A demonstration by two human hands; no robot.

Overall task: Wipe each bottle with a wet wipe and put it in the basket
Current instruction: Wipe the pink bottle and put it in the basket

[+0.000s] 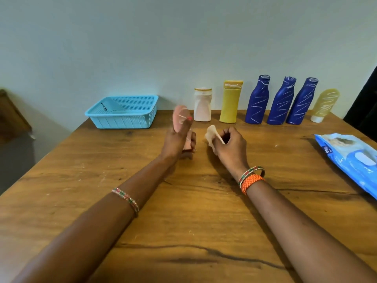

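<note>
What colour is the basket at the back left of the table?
The basket is light blue with perforated walls, shown in the head view.

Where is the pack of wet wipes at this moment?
In the head view the blue wet wipes pack lies flat at the table's right edge, partly out of frame, in front of the row of bottles and right of the right hand.

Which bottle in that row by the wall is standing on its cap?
The pale yellow tube at the right end: its white cap is on the table, unlike the three blue bottles beside it.
</note>
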